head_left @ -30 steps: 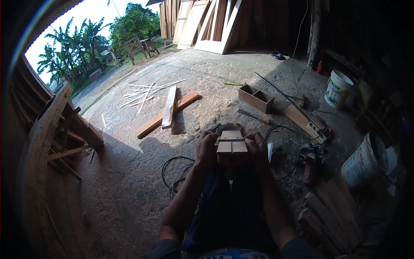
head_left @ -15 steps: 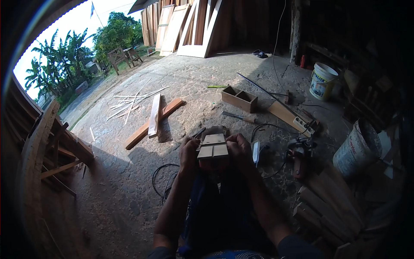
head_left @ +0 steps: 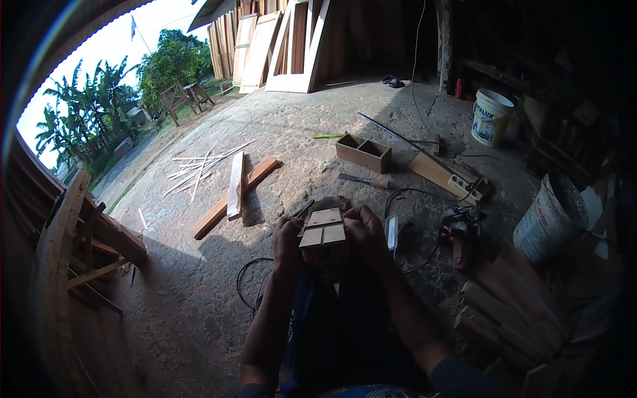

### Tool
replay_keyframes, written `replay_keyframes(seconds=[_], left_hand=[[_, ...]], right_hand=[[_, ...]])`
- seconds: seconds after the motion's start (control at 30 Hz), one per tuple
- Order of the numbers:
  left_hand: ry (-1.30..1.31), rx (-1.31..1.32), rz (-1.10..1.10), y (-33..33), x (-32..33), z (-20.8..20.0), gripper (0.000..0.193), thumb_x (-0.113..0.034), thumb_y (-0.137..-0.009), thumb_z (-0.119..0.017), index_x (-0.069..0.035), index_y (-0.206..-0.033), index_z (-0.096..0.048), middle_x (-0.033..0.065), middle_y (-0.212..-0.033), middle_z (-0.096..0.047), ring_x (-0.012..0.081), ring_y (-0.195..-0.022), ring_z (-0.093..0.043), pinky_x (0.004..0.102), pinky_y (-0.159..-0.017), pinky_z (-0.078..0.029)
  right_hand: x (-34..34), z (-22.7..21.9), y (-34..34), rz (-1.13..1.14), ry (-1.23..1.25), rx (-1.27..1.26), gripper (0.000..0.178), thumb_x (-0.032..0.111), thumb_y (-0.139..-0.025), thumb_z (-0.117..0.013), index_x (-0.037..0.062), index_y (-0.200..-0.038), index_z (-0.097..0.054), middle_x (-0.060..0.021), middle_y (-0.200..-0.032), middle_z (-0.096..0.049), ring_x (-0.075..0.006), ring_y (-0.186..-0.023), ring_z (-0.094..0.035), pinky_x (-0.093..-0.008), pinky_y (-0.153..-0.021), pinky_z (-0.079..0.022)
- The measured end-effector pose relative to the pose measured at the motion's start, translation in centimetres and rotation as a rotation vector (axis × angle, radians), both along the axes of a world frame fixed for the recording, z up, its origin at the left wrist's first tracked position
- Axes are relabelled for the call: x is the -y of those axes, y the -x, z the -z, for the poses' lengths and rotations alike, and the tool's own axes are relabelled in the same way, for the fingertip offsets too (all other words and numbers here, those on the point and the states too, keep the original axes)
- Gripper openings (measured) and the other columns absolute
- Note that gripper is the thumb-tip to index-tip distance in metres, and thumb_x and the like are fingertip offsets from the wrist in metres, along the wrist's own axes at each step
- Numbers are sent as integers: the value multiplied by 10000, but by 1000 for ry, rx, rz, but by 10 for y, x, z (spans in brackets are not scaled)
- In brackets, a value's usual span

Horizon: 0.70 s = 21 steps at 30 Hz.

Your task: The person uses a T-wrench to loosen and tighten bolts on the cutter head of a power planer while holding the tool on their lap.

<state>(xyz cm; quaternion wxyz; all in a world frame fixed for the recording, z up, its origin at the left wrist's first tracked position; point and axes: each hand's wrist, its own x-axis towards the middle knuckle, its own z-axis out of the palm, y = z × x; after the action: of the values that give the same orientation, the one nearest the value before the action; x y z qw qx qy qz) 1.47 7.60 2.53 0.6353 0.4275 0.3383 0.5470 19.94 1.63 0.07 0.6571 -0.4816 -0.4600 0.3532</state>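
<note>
The planer [head_left: 323, 237] sits between the two hands, its pale split soleplate facing up. At its nine o'clock, the left hand [head_left: 287, 243] has its fingers curled in on the planer's edge; at three, the right hand [head_left: 364, 229] is closed likewise on the opposite edge, its undersides hidden. On the floor [head_left: 179, 285], a chisel [head_left: 363, 180] and a two-part box [head_left: 363, 154] lie toward one o'clock, a bucket [head_left: 491, 118] stands at two, a power saw [head_left: 460, 239] lies at three, and crossed boards [head_left: 235, 189] and thin strips [head_left: 202, 166] lie toward ten.
</note>
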Motion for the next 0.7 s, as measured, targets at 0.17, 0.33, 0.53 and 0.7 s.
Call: replay_keyframes(seconds=[0.17, 0.33, 0.53, 0.7], left_hand=[[-231, -222, -85, 6, -9, 22, 120, -130, -787, -610, -20, -831, -598, 105, -896, -611, 220, -838, -566, 314, -773, -468], [-251, -292, -99, -3, -6, 15, 199, -161, -798, -542, 1, -877, -626, 79, -906, -580, 189, -872, -515, 313, -833, -410], [-342, -302, -100, -1, -15, 28, 169, -124, -798, -532, 2, -865, -624, 78, -865, -596, 186, -852, -527, 308, -816, -424], [-385, -323, -105, 4, -15, 27, 137, -96, -787, -519, -16, -856, -606, 63, -871, -586, 166, -829, -512, 295, -798, -424]], right_hand=[[1, 5, -22, 92, -92, -48, 116, 125, -929, -562, 32, -991, -596, -33, -935, -608, -91, -873, -556, -268, -809, -462], [9, 118, -119, 24, 164, -207, 93, 95, -937, -579, 40, -1010, -595, -6, -831, -596, -74, -766, -575, -235, -694, -470], [120, 233, -106, 42, 421, 822, 232, 232, -928, -608, 18, -1011, -578, -119, -786, -616, -251, -753, -637, -377, -680, -500], [151, 270, -85, 58, 645, 827, 274, 251, -940, -592, 20, -1083, -558, -179, -851, -635, -343, -832, -637, -424, -712, -497]])
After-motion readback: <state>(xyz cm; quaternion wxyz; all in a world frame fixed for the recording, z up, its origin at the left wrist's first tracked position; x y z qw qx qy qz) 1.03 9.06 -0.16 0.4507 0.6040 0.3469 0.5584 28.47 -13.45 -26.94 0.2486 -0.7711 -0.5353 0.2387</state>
